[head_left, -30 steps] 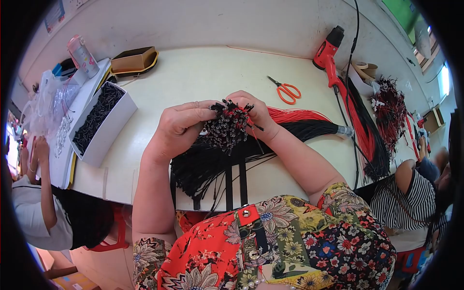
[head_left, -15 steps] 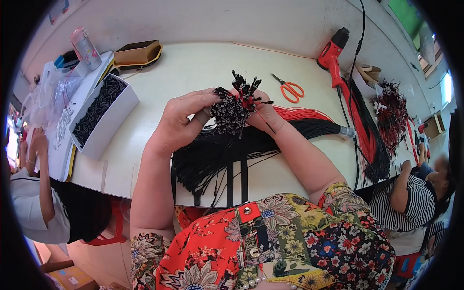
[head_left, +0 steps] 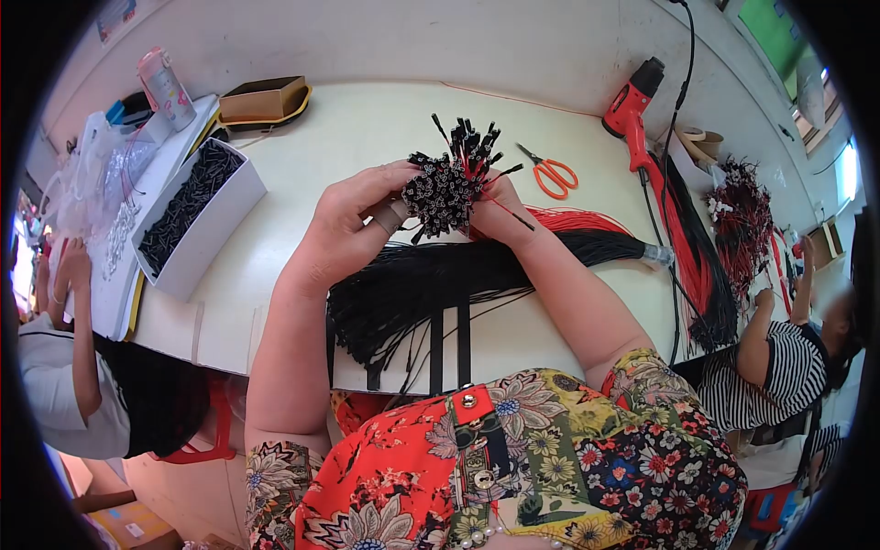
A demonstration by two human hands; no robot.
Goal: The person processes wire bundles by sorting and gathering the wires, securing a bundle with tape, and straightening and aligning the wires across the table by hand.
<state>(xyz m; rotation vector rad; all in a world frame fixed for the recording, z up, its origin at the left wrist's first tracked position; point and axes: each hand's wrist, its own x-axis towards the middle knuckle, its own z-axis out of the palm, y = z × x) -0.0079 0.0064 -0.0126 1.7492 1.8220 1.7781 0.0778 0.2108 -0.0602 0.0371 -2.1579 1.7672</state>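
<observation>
Between both hands, above the table, is a thick bundle of wires (head_left: 440, 195) with black-sleeved ends facing me. Several ends stick out at the top and right, and some red wire shows among them. My left hand (head_left: 365, 206) is closed around the bundle's left side, a ring on one finger. My right hand (head_left: 500, 213) grips it from the right; its fingers are partly hidden behind the ends. Below lies a long bundle of black wires (head_left: 458, 273), with red wires (head_left: 573, 220) behind it.
At left stands a white box (head_left: 220, 220) of small black tubes. Orange-handled scissors (head_left: 555, 177) lie right of the hands, near a red heat gun (head_left: 631, 110). More red and black wires (head_left: 701, 266) hang at the right. People sit on both sides.
The bundle has shifted up slightly and its ends have been turned and spread, with more sticking out at the top. Both hands keep their hold.
</observation>
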